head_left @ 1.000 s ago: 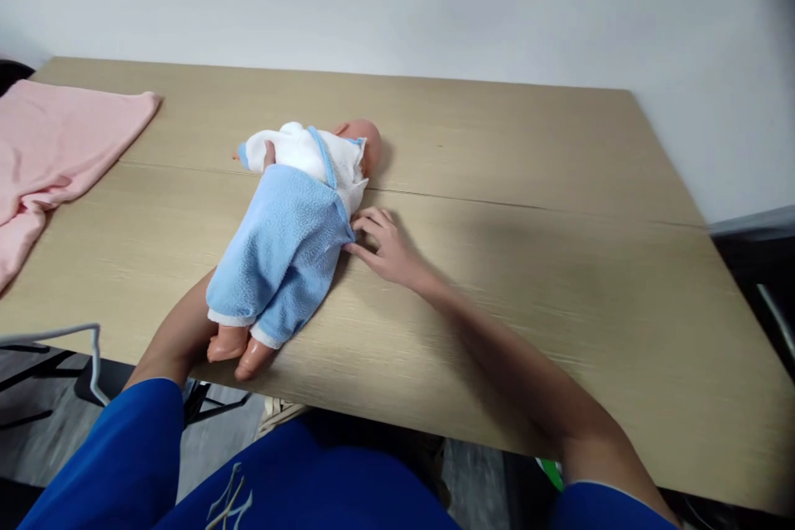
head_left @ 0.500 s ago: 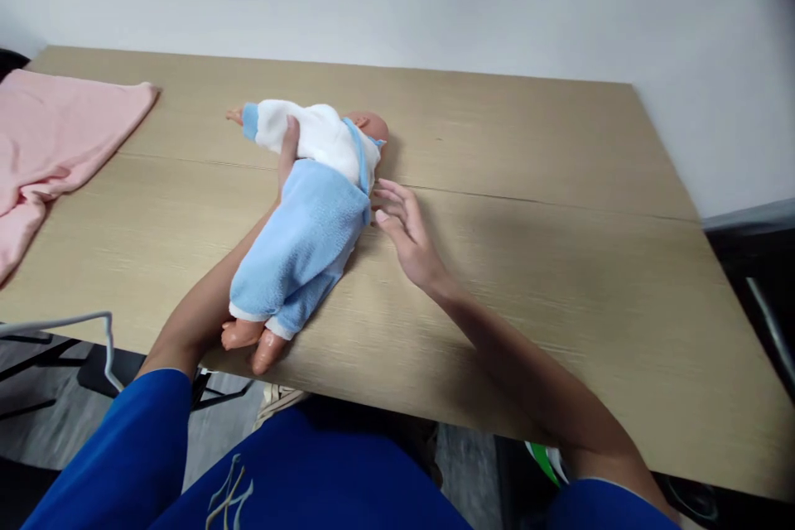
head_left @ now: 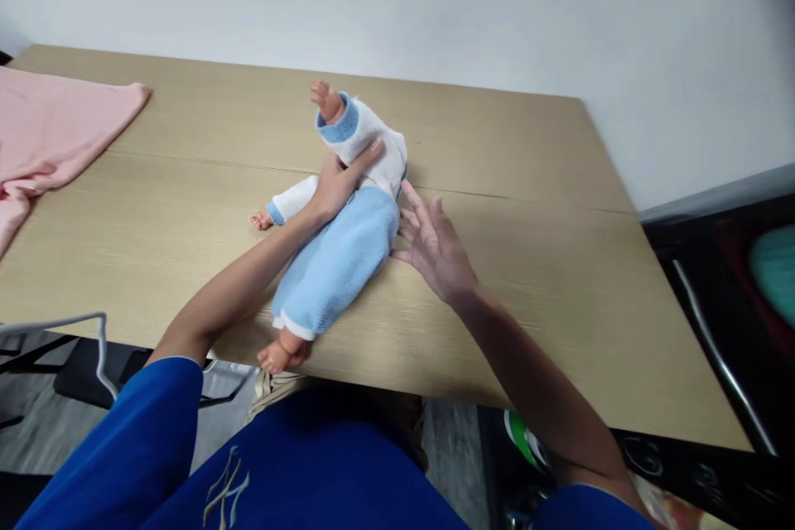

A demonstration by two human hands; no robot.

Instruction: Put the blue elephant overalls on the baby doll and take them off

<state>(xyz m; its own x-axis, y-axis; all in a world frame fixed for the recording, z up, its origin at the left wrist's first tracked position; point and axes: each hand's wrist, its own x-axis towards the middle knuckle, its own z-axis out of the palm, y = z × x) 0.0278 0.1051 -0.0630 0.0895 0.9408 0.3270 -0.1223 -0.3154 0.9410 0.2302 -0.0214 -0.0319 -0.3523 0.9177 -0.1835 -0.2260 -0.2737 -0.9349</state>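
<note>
A baby doll (head_left: 348, 252) in a white top and light blue trousers is tilted onto its side on the wooden table, feet toward me. My left hand (head_left: 344, 178) is closed on its upper body near the raised arm, thumb over the white sleeve. The doll's other arm (head_left: 295, 200) sticks out to the left under my wrist. Its head is hidden from this angle. At the doll's back, my right hand (head_left: 435, 244) has its fingers spread, the fingertips at or very near the clothes.
A pink cloth (head_left: 59, 132) lies at the table's left end. The wooden table (head_left: 527, 323) meets a pale wall (head_left: 397, 0) at the back. A white cable (head_left: 62, 321) loops by the front left edge. Dark furniture (head_left: 701, 281) stands beyond the right edge.
The doll has turned from face-down onto its side, so one arm now points up and the other shows at the left. My left hand came into fuller view, and my right hand's fingers spread.
</note>
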